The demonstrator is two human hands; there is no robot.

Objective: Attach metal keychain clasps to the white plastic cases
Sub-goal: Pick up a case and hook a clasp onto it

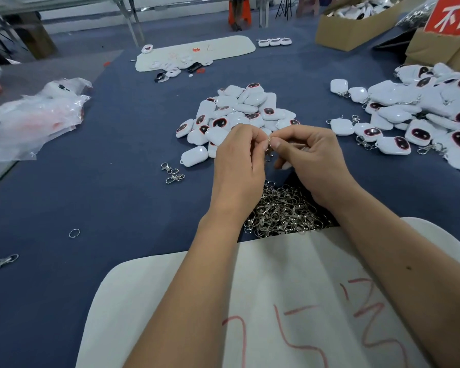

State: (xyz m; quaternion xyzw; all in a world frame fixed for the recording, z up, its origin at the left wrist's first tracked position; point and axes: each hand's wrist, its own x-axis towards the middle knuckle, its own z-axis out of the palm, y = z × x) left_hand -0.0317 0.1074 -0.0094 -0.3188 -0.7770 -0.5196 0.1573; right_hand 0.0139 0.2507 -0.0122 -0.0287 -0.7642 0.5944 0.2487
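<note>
Two white characters, "不合", were read on a red sign (453,15) at the upper right. Red handwritten marks on the white sheet (290,301) below could not be read.

- Left hand (237,160): bare, with no ring or glove to be seen.
- Right hand (314,160): bare too; short, plain thumbnail.
- Both forearms bare to the frame's bottom edge; no sleeve, watch or bracelet.
- Small dark mole on right forearm.

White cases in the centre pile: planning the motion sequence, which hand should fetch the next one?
Probably left hand: it sits nearest the centre pile; right hand pinches the clasp.
</note>
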